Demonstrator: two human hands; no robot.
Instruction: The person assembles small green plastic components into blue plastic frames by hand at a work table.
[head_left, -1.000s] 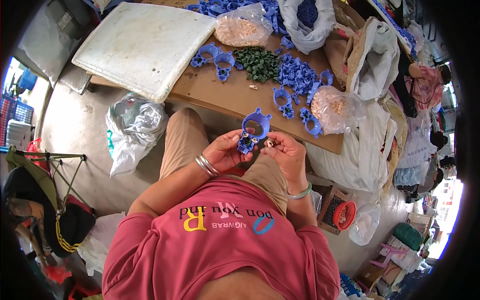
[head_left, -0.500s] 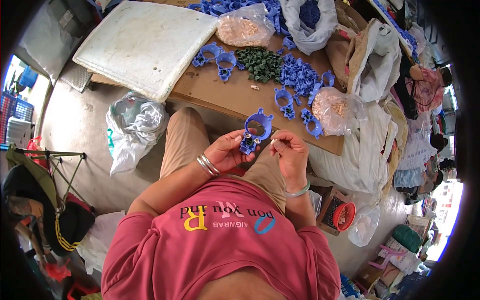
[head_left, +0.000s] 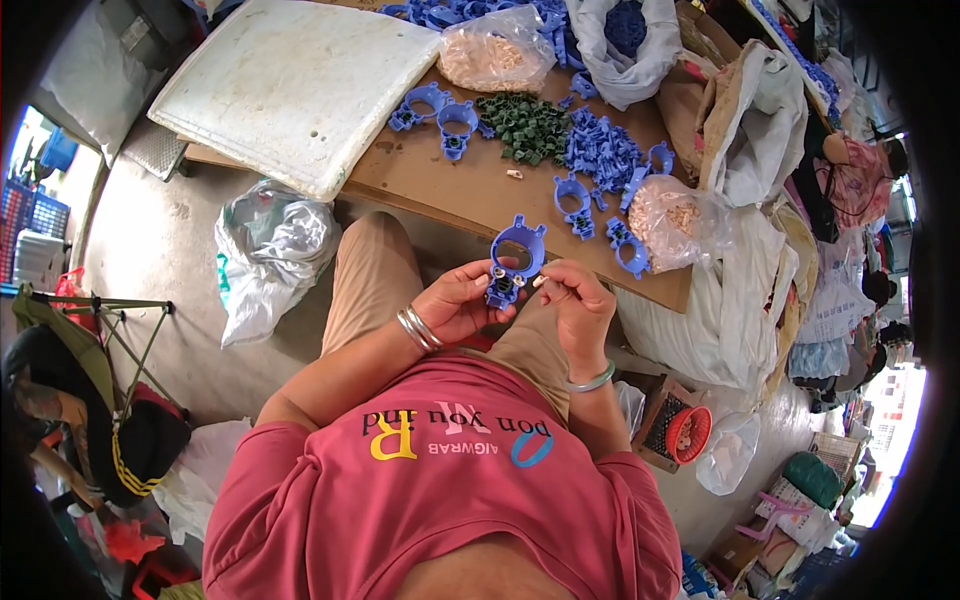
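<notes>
My left hand [head_left: 455,303] is closed round the lower body of a blue plastic ring-shaped part [head_left: 503,294], held over my lap with its ring upward. Small pale pieces and something dark sit in that lower body. Just to its right, my right hand [head_left: 580,306] pinches a small pale plastic piece [head_left: 540,281] between thumb and forefinger, close to the blue part. A gap shows between the two. On the table edge beyond lie similar blue parts [head_left: 458,117] and one loose pale piece [head_left: 515,174].
The cardboard-topped table [head_left: 420,190] bears a heap of dark green pieces [head_left: 522,128], a heap of small blue pieces [head_left: 600,150] and bags of pale pieces [head_left: 497,52]. A white foam board [head_left: 300,90] covers its left side. A red basket [head_left: 688,434] stands low at my right.
My right hand has turned slightly, and the pale piece in its fingertips shows more plainly beside the blue part. The left hand keeps its hold. The whole view has shifted a little.
</notes>
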